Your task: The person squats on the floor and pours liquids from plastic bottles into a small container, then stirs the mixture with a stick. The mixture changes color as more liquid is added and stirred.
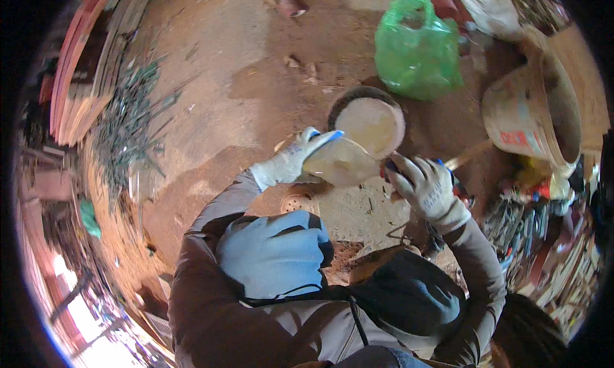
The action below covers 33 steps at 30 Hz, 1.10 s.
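Note:
My left hand [286, 162], in a pale work glove with blue fingertips, is closed on the left edge of a translucent, yellowish round plastic piece [342, 163], shaped like a shallow bowl or disc. Just off the right side of that piece, my right hand [425, 186] wears a similar glove with its fingers curled in. Dark and blue bits show about those fingers, but what they hold is not clear. Beyond the plastic piece, a round vessel with a dark rim [348, 102] stands on the ground, its pale inside [368, 125] partly covered by the piece.
A green plastic bag [417, 51] lies beyond the vessel. At right stands a large worn bucket [515, 115], with hand tools [524, 230] heaped nearer me. Stacked boards [86, 80] and dark thin strips [131, 118] lie at left. A perforated round piece [299, 203] sits near my left forearm.

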Motion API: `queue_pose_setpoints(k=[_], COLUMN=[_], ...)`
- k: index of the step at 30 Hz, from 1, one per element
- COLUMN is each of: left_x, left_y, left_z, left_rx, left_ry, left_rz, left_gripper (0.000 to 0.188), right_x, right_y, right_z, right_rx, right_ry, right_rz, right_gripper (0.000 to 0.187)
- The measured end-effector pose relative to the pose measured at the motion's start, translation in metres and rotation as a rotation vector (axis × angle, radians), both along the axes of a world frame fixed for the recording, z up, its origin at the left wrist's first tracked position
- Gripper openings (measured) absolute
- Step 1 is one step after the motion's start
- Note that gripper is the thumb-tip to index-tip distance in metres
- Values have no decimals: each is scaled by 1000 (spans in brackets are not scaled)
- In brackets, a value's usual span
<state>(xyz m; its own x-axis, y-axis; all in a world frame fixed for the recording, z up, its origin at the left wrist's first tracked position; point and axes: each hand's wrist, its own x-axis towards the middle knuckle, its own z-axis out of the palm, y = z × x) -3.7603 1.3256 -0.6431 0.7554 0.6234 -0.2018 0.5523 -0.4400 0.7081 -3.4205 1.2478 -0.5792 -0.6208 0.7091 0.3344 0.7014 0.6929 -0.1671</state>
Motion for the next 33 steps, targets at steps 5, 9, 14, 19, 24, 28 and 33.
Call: queue_pose_setpoints(k=[5,9,14,19,24,28,33], left_x=[-19,-29,-17,-32,-48,-65,-83], left_y=[-11,-13,8,43,59,71,67], left_z=[-13,-40,-41,-66,-73,-84,-109], left_rx=[176,318,313,336,327,262,134], left_ry=[11,48,370,374,456,442,303], left_rz=[47,155,313,383,549,790,1171], left_gripper=[110,116,113,110,107,104,101], right_x=[-24,-53,-27,41,178,319,485], right_y=[3,18,38,24,-38,-71,-98], right_z=[0,-4,1,32,7,27,22], right_rx=[-567,-1099,-540,-446,-147,120,-55], right_ry=[378,788,400,411,328,4,-46], right_rz=[-276,-588,-419,-663,-1260,-1709,-1949], right_gripper=[15,44,32,39,39,59,65])
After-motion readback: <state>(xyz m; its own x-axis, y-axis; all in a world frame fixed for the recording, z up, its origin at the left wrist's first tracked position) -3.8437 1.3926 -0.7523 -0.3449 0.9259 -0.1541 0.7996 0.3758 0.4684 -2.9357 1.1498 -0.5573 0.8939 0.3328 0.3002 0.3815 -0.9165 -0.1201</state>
